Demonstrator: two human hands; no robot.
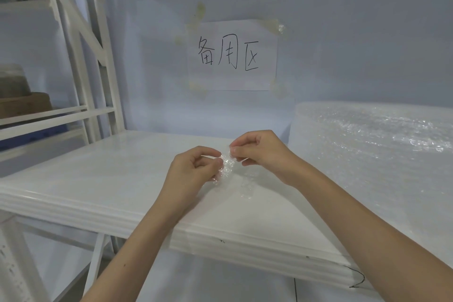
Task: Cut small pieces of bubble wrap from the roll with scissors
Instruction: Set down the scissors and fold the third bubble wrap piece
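white shelf (pixel 98 179) w/ roll (pixel 367 144) at right; small bubble wrap piece (pixel 228 163) is pinched by left hand (pixel 193 171) & right hand (pixel 259 152).

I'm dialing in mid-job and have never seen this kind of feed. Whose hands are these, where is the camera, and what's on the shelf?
There is no machine here: a person works bare-handed, and the single camera sits on their head, looking forward and down. The left hand and right hand meet over a white shelf, both pinching a small piece of bubble wrap between their fingers. The big bubble wrap roll lies on the shelf at the right. A paper sign with handwritten characters is taped to the wall behind. No scissors are in view.
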